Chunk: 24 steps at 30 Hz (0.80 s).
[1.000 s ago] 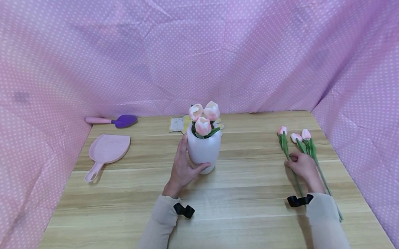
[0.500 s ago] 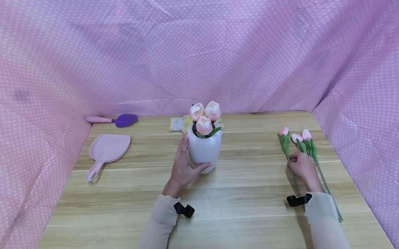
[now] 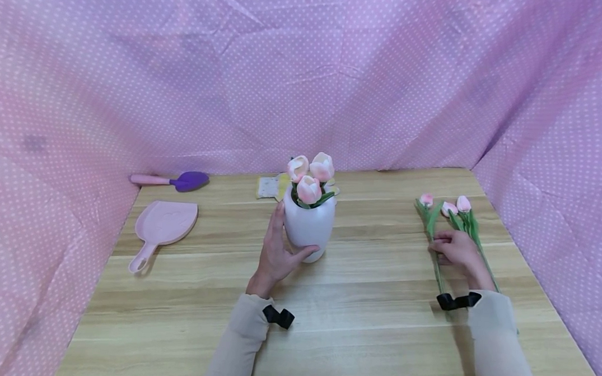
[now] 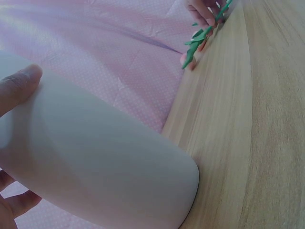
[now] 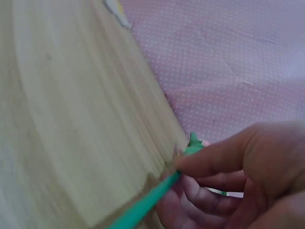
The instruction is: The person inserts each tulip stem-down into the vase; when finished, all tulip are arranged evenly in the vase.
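Observation:
A white vase [image 3: 309, 227] with three pink-white tulips [image 3: 309, 189] in it stands mid-table. My left hand [image 3: 276, 258] grips its left side, thumb across the front; the left wrist view shows the vase's smooth wall [image 4: 119, 152] between thumb and fingers. At the right of the table my right hand [image 3: 458, 252] pinches the green stem [image 5: 147, 202] of a single tulip [image 3: 426, 201] between thumb and fingers, its pink head pointing to the far edge. Two more tulips [image 3: 463, 204] lie just right of that hand, their stems partly covered by the hand and sleeve.
A pink dustpan [image 3: 165, 224] lies at the left, with a purple trowel [image 3: 190, 181] behind it. Behind the vase lies a yellow and white item [image 3: 268, 187], partly hidden by it. Pink dotted cloth [image 3: 306, 76] hangs along the back and sides of the wooden table [image 3: 365, 325].
The pinched tulip has turned and shifted slightly left, its leaves now spread and its stem farther from the other tulips. My left hand and the vase have stayed in place.

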Each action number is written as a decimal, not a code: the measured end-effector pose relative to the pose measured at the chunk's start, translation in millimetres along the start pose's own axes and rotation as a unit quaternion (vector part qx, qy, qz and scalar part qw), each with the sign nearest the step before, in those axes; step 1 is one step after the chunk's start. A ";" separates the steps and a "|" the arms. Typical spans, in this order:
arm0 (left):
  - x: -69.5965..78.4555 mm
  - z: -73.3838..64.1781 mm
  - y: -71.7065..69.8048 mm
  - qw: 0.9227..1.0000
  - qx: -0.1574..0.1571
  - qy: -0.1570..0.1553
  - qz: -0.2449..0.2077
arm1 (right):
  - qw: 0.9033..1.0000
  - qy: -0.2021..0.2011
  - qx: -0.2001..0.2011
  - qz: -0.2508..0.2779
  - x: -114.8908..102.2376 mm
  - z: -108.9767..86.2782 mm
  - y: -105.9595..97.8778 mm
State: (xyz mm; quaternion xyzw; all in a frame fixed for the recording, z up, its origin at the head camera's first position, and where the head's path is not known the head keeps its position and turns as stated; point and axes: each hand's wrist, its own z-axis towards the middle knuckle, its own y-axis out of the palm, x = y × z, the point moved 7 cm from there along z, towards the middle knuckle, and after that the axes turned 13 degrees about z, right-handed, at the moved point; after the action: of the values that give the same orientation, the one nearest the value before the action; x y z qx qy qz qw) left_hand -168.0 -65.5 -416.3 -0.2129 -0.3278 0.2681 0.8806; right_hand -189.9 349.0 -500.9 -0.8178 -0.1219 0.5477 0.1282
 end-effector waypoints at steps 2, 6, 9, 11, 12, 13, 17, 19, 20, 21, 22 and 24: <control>-0.2 0.1 0.3 1.000 -0.001 0.000 0.002 | 0.999 0.009 -0.022 0.046 -0.3 -1.6 2.8; 0.7 0.5 0.4 1.000 -0.002 -0.002 0.005 | 0.989 0.020 -0.061 0.131 -0.3 -2.6 8.7; 1.1 0.5 0.4 1.000 -0.005 -0.006 0.007 | 0.981 0.018 -0.085 0.171 -0.8 -2.6 12.6; 0.9 0.3 0.4 1.000 -0.005 -0.009 0.005 | 0.977 0.012 -0.100 0.188 -1.3 -2.7 14.5; 0.8 0.1 0.4 1.000 -0.006 -0.010 0.005 | 0.975 0.010 -0.105 0.198 -1.4 -2.8 15.1; 0.4 -0.1 0.4 1.000 -0.006 -0.011 0.003 | 0.971 0.009 -0.111 0.212 -1.6 -3.1 16.0; 0.4 -0.5 0.3 1.000 -0.004 -0.011 -0.001 | 0.949 -0.004 -0.144 0.281 -1.5 -4.3 19.3; 0.2 -0.5 0.2 1.000 -0.003 -0.010 -0.002 | 0.930 -0.017 -0.170 0.326 -1.9 -4.4 22.2; 0.3 -0.4 0.2 1.000 -0.003 -0.009 -0.002 | 0.920 -0.025 -0.185 0.345 -2.6 -4.6 24.0; 0.2 -0.3 0.1 1.000 -0.003 -0.010 -0.002 | 0.908 -0.035 -0.201 0.366 -3.5 -4.5 26.0; 0.1 -0.2 0.1 1.000 -0.003 -0.009 -0.003 | 0.895 -0.044 -0.217 0.387 -4.6 -4.6 27.9; -0.1 0.0 -0.1 1.000 -0.004 -0.010 -0.004 | 0.870 -0.058 -0.247 0.422 -7.0 -5.0 31.4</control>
State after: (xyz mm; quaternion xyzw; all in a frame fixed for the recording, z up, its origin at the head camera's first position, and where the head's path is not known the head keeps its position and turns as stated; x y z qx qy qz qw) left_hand -168.1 -65.7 -416.3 -0.2123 -0.3386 0.2649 0.8776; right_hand -186.0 316.8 -503.8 -0.7632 0.0966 0.5482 -0.3283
